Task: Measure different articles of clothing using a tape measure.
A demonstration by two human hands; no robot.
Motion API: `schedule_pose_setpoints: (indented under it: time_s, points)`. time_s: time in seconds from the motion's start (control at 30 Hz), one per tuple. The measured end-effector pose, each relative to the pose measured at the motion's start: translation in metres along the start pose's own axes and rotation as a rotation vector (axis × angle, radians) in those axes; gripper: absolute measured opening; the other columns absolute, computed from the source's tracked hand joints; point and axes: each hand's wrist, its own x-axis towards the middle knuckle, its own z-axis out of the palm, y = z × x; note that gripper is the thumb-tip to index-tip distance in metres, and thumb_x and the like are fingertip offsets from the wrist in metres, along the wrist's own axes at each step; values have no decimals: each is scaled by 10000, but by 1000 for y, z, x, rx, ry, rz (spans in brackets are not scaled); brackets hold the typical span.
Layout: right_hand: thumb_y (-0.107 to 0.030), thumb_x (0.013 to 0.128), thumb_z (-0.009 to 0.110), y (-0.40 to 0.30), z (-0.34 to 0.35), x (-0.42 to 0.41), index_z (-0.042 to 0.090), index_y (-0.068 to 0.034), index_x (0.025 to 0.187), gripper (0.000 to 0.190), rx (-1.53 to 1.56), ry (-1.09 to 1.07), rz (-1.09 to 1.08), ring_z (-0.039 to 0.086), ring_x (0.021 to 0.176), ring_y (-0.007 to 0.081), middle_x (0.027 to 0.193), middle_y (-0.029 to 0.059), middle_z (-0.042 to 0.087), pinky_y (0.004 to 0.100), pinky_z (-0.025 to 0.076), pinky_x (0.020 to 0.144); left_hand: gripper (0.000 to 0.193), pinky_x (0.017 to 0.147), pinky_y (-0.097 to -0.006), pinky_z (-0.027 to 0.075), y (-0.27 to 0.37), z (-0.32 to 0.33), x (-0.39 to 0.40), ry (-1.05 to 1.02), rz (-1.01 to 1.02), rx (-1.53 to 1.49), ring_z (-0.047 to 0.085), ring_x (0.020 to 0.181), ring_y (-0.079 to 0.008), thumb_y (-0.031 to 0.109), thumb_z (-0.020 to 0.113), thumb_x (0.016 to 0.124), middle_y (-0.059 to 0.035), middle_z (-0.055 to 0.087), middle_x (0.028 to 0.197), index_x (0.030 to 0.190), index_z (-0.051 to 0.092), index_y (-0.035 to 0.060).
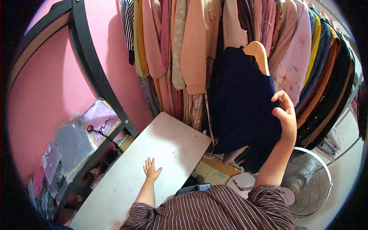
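My left hand point(152, 170) lies with spread fingers on or just over a white tabletop point(161, 138) and holds nothing. On the right, my right hand point(284, 109) is raised beside a dark navy knit garment point(244, 100), its thumb and forefinger curled near the garment's right edge. Whether those fingers pinch the fabric cannot be told. The garment hangs on a light wooden hanger point(257, 51), whose hook is hidden, in front of the row of hanging clothes.
Many clothes point(192, 51) hang along a rail behind the table. A white standing fan point(307, 181) is close by my right arm. Plastic-wrapped folded garments point(74, 146) lie on a dark-framed shelf point(92, 158) at the left, against a pink wall point(37, 92).
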Motion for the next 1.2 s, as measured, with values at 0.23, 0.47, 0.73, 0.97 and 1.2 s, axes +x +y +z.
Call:
schedule_pose_setpoints:
  time_s: [0.23,0.47,0.73,0.97,1.2]
  points:
    - [-30,606,492,-36,12,-74,499,-56,842,238,-29,52,-7,448,842,99,847,-15,470,196,313,804,854,1116,-459,10,-4,-1,-60,-39,7,25,-17,1413,-260,408,620,776,-88,13,1537,1459,170,162]
    - [-21,620,494,-69,33,-115,492,-58,804,188,77,-6,14,425,796,84,803,-24,450,193,313,741,682,1048,-379,295,10,-6,-82,-155,-102,-418,363,1286,-312,408,603,805,-222,374,1382,1321,424,0]
    - [-120,677,627,-56,115,-183,542,-62,809,167,-32,-323,-227,443,895,243,901,102,478,326,357,829,576,933,-360,418,191,-165,-218,-444,497,-1217,524,1110,-209,453,454,923,-116,522,1249,1335,403,53]
    - [-243,772,718,-34,172,-276,578,-121,1124,398,299,-946,-98,435,1096,331,1178,185,415,370,410,912,334,732,-243,463,181,-188,-294,-144,279,-1247,557,790,-100,129,593,822,-18,583,923,1133,526,26]
    - [-163,693,654,35,190,-260,618,-16,751,162,-198,-770,-99,625,775,300,809,130,637,388,494,705,392,763,-267,443,98,-215,-415,215,235,-799,551,819,-128,29,526,629,-25,610,887,1012,596,-25]
